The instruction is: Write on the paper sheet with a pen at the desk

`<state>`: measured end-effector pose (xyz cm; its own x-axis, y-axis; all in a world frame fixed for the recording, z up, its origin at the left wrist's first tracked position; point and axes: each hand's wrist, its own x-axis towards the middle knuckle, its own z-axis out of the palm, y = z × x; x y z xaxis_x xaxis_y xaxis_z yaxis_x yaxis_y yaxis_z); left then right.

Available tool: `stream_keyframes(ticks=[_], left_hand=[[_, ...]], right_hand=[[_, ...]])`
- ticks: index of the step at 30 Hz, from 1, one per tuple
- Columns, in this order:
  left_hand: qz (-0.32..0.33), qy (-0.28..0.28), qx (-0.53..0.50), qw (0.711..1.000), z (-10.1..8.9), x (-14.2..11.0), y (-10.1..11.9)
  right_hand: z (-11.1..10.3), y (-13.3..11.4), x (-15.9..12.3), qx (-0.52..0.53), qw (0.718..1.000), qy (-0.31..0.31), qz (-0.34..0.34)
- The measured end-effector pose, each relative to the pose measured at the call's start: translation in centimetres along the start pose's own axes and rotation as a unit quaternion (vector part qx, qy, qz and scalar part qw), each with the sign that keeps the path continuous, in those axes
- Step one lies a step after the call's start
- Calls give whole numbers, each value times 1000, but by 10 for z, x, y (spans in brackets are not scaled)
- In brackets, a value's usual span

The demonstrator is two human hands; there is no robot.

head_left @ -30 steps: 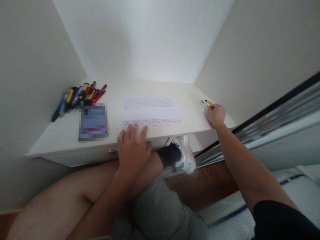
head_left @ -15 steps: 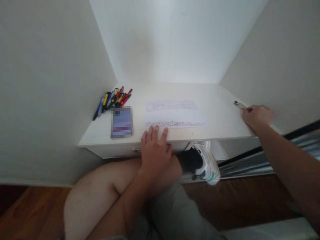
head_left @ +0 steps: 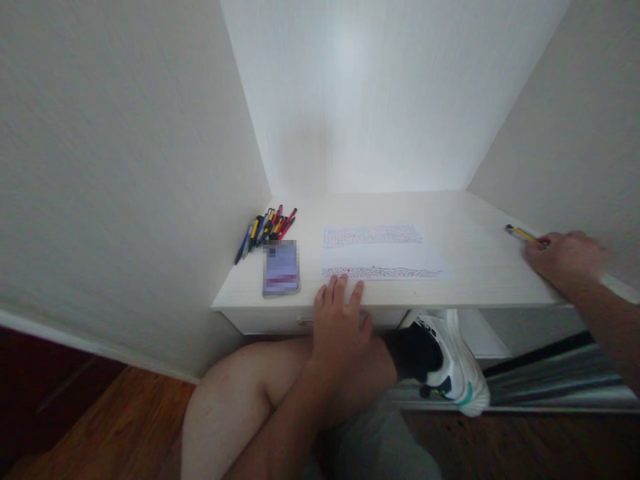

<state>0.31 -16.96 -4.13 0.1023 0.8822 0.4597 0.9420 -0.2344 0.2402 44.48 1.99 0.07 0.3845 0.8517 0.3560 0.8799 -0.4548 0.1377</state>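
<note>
My left hand (head_left: 340, 320) rests on the front edge of the white desk (head_left: 475, 280), fingers spread and touching the lower edge of a sheet of paper (head_left: 383, 252) covered with lines of writing. It holds nothing. My right hand (head_left: 565, 260) is at the desk's right end, closed around a yellow pen (head_left: 523, 235) whose tip points left along the surface. My bare knee and a foot in a white sneaker (head_left: 450, 363) sit below the desk.
A pile of several pens (head_left: 267, 227) in red, yellow, blue and black lies at the desk's back left. A phone (head_left: 281, 268) lies just in front of them. White walls enclose the desk on three sides; wooden floor below.
The camera has swung left, so the desk sits further right in view. My right hand has lifted one yellow pen away from the small group it was touching. The left hand has stayed put.
</note>
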Motion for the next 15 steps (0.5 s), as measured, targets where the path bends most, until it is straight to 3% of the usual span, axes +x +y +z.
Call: stream_keyframes(ticks=[4,8,11,15], left_hand=[[29,13,-25,999,-5,-3,-2],[91,86,-77,989,-33,8,-17],[49,143,-56,987,-70,35,-55],[-93,116,27,988,-118,84,-129]], right_hand=[[1,0,-1,5,1000,16,-3],[0,-2,-1,1,1000,28,-9],[-1,-4,-2,1,999,33,0],[-3,-5,-4,14,1000,24,3]])
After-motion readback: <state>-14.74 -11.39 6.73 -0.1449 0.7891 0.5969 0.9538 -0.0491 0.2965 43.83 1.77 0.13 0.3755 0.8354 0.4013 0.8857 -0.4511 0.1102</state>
